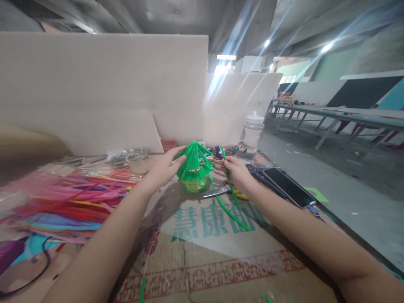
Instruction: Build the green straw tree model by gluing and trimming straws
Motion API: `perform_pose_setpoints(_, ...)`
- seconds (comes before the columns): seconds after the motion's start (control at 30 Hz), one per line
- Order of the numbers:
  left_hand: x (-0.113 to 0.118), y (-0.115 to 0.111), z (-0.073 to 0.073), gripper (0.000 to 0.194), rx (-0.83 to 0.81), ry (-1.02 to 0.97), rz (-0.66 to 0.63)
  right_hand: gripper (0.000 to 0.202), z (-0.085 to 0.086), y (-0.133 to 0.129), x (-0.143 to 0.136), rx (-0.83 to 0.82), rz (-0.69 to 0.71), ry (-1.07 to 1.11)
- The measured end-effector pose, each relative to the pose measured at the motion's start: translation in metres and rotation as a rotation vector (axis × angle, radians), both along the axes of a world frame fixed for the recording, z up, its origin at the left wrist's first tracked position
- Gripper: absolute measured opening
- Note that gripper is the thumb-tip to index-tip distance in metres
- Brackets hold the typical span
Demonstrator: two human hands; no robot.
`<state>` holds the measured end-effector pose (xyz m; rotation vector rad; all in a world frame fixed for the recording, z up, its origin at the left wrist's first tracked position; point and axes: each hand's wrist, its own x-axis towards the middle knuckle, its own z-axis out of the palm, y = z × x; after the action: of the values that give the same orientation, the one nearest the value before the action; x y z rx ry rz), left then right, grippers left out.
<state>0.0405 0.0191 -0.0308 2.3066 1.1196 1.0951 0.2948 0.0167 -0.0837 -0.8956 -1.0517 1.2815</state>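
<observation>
A small green pavilion-shaped craft (195, 164) with a pointed roof in layers and a yellow-green base stands upright on the printed cardboard. My left hand (173, 164) is closed against the left side of its roof, thumb at the front. To the right of the roof, my right hand (234, 170) pinches a thin green pipe cleaner (232, 191), whose lower end hangs toward the cardboard. Another green strand (232, 215) curves from the craft down to the right. Between the craft and my right wrist lie scissors (217, 192) with yellow-and-red handles, partly hidden.
Many coloured pipe cleaners (72, 206) are heaped at left. A phone (290, 187) lies right of my right forearm, over dark tools. Behind stand a clear bottle (252, 132) with a white lid and tall white boards (104, 75). The table's right edge borders the floor.
</observation>
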Motion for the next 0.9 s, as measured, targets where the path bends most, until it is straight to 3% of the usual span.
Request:
perform_pose_setpoints(0.23,-0.015,-0.008,0.017,0.05,-0.022,0.028,0.034,0.023,0.003,-0.007,-0.03,-0.047,0.028,0.073)
perform_pose_setpoints(0.37,-0.019,-0.015,0.027,0.05,-0.06,0.18,0.168,0.024,0.004,-0.014,-0.036,-0.036,0.046,0.058)
perform_pose_setpoints(0.47,-0.017,-0.017,0.028,0.049,-0.019,0.252,0.262,0.024,0.005,-0.018,-0.035,-0.02,0.058,0.01)
perform_pose_setpoints(0.53,-0.014,-0.017,0.026,0.051,0.004,0.218,0.255,0.023,0.006,-0.02,-0.031,-0.021,0.076,-0.026)
perform_pose_setpoints(0.7,-0.009,-0.014,0.019,0.053,-0.019,0.084,0.115,0.014,0.018,-0.017,-0.014,0.161,-0.03,-0.359)
perform_pose_setpoints(0.8,-0.008,-0.011,0.017,0.052,-0.046,0.041,0.082,0.013,0.038,-0.018,-0.011,0.326,-0.146,-0.531)
perform_pose_setpoints(0.9,-0.008,-0.01,0.015,0.053,-0.077,-0.006,0.044,0.021,0.063,-0.022,-0.018,0.59,-0.202,-0.91)
